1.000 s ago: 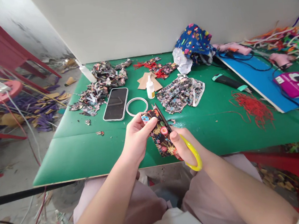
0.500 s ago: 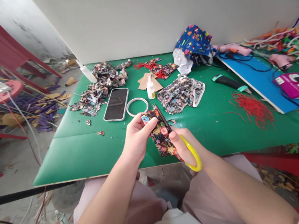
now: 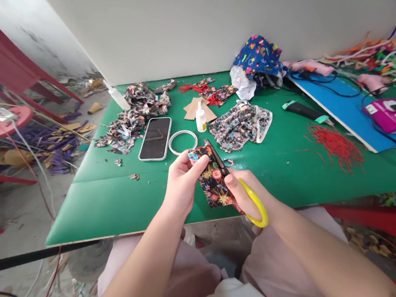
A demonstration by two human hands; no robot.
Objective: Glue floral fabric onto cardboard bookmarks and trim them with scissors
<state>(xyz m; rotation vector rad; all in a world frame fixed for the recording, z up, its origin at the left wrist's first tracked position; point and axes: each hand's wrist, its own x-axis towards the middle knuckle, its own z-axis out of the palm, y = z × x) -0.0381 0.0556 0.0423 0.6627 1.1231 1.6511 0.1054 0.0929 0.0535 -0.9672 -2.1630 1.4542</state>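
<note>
My left hand (image 3: pixel 183 180) pinches the upper left part of a small black floral fabric piece (image 3: pixel 215 181), thumb lying on top. In my right hand (image 3: pixel 245 193) is a pair of scissors (image 3: pixel 257 202) with yellow handles and dark blades, which lie along the right edge of the fabric. A bit of red shows below the right hand, too small to make out. Just beyond my hands lie a white ring (image 3: pixel 182 142), a phone (image 3: pixel 155 139) with a dark screen, and an upright white glue bottle (image 3: pixel 200 118). Floral cloth (image 3: pixel 241 125) lies to their right.
Crumpled fabric scraps (image 3: pixel 139 109) and another white bottle (image 3: pixel 117 97) are at the back left of the green table (image 3: pixel 101 194). On the right are a utility knife (image 3: pixel 306 112), red threads (image 3: pixel 336 148), a blue board (image 3: pixel 340 108) and a magenta box with cables (image 3: pixel 391 115).
The scissor blades appear slightly further apart along the fabric's edge. Both hands keep their grip and have barely moved; the whole view has shifted slightly.
</note>
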